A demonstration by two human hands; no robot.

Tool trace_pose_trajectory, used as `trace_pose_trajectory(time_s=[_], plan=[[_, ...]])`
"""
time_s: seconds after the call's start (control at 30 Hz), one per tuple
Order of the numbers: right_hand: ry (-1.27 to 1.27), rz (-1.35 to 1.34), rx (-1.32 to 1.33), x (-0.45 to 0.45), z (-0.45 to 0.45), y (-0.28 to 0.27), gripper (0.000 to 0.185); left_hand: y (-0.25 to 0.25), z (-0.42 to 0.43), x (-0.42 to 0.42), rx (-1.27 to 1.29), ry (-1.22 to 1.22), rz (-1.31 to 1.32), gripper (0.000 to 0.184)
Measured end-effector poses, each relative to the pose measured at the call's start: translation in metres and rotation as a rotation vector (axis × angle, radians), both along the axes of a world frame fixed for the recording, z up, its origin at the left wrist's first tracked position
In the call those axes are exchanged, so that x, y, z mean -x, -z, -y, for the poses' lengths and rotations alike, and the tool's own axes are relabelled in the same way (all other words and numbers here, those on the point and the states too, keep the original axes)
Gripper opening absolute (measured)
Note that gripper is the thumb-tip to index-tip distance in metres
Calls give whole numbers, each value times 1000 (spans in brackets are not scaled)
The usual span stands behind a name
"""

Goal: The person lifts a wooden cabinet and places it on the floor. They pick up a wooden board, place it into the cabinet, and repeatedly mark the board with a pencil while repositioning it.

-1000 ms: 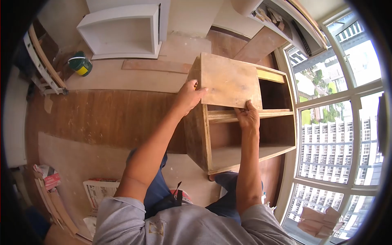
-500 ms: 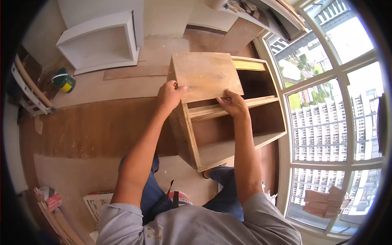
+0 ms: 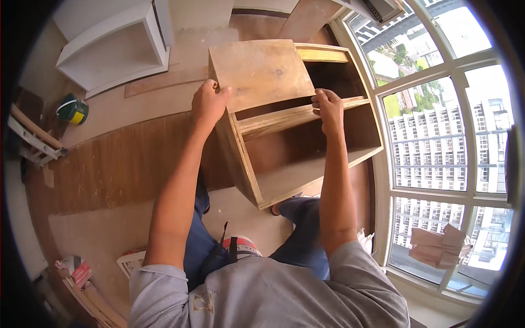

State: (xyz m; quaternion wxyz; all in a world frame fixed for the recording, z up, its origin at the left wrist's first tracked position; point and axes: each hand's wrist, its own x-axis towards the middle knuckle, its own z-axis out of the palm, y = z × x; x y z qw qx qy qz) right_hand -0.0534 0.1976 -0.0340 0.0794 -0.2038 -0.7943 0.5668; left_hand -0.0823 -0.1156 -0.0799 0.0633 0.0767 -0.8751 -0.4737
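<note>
A wooden panel (image 3: 262,74) lies over the upper left part of an open wooden cabinet (image 3: 249,164). My left hand (image 3: 209,103) is closed at the panel's lower left corner, its thumb on the panel's face. At the lower right corner my right hand (image 3: 329,108) is closed, with its fingertips pinched at the panel's edge. Below the panel a plywood rail (image 3: 295,117) crosses the cabinet front, above the lower compartment. The tips of my left fingers are partly hidden.
A white cabinet frame (image 3: 117,54) stands at the upper left, near a green bucket (image 3: 72,111). A ladder (image 3: 34,139) is at the far left. Tall windows (image 3: 426,142) line the right side. A red-and-white tub (image 3: 243,246) sits between my legs.
The view has shifted, so the cabinet appears farther left and higher. My right hand has moved from the panel's lower edge to its lower right corner. My left hand keeps its place at the left corner.
</note>
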Motion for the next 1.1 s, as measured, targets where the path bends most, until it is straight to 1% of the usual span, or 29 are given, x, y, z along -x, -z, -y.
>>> trace_pose_trajectory(time_s=[0.03,0.07,0.13,0.17,0.2,0.27,0.3,0.33,0.4,0.47,0.5,0.57,0.6,0.7,0.77,0.8,0.87,0.93,1.0,1.07,1.1], plan=[[-65,-65,-243,8,-10,10,32,-9,0,0,23,-2,70,45],[-72,-65,-236,13,-20,20,32,-9,0,1,29,-10,70,45],[-148,-249,-846,18,-22,28,35,-6,2,3,16,-14,82,42],[-102,-265,-899,16,-21,36,37,-2,3,4,28,-18,84,42],[-98,-262,-888,13,-18,36,37,5,2,6,36,-41,57,40],[-181,-25,-628,11,-13,31,38,12,0,9,51,-43,25,38],[-172,-86,-640,13,-21,50,37,13,0,8,58,-40,-29,35],[-74,-236,-702,11,-17,62,35,14,-2,9,58,-27,-85,32],[-65,-128,-685,7,-10,53,36,20,0,12,1,-4,-61,29],[13,-163,-617,14,-6,55,38,-3,-6,7,50,-20,41,36],[58,-177,-554,14,0,51,39,-2,-7,8,57,-6,29,36],[76,-126,-514,17,2,46,37,3,-6,8,21,-22,21,31],[99,-120,-493,18,3,45,37,0,-9,7,29,-15,13,31],[103,-74,-483,18,4,42,35,-4,-10,5,24,-34,14,31],[126,-91,-509,20,2,48,35,3,-8,7,102,-23,-30,31],[132,-108,-531,20,3,47,34,0,-12,5,101,-17,-35,31],[133,-80,-509,20,3,44,33,-12,-14,0,43,-35,31,37],[129,-36,-487,20,0,41,34,-14,-12,-3,2,-42,38,37],[137,-52,-492,20,0,42,34,-11,-15,-4,-54,-28,53,37],[135,-73,-518,19,-1,45,35,-3,-12,-1,62,-22,-56,36],[139,-68,-512,19,0,44,35,-5,-11,0,64,-18,-9,34]])
